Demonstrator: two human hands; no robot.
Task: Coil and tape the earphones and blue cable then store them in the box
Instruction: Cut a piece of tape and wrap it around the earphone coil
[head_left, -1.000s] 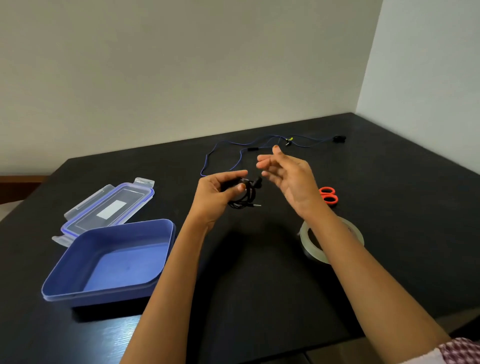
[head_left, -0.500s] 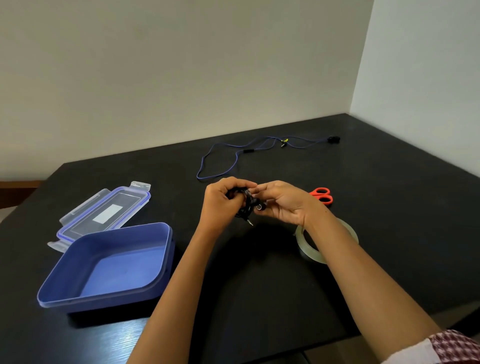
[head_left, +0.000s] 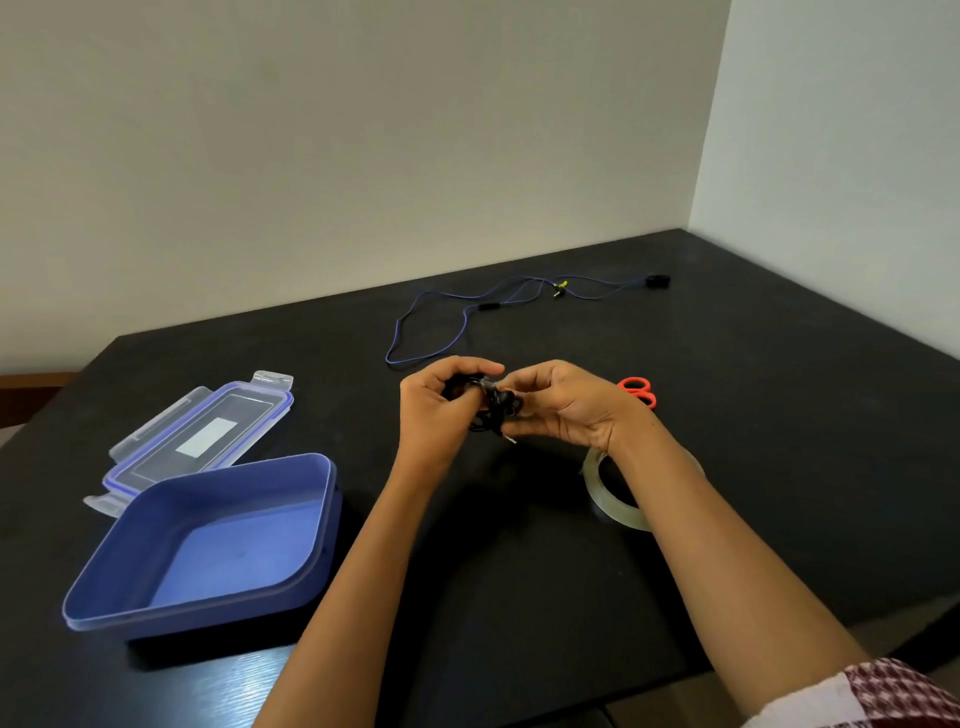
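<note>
A coiled bundle of black earphones (head_left: 493, 408) is held between both hands above the middle of the black table (head_left: 779, 415). My left hand (head_left: 439, 410) grips the coil from the left, and my right hand (head_left: 563, 402) pinches it from the right; the plug tip pokes out below. The blue cable (head_left: 431, 322) lies loose and uncoiled on the table behind the hands. The open blue box (head_left: 208, 540) stands at the left, empty. A roll of clear tape (head_left: 610, 493) lies under my right wrist, partly hidden by the forearm.
The box's clear lid (head_left: 202, 434) with blue rim lies behind the box. Orange-handled scissors (head_left: 639, 391) lie just right of my right hand. Walls close the table's far and right sides. The table's front edge runs under my forearms.
My right hand, open and apart from the coil a second ago, has come in and taken hold of the earphone bundle. Both hands have sunk slightly toward the table.
</note>
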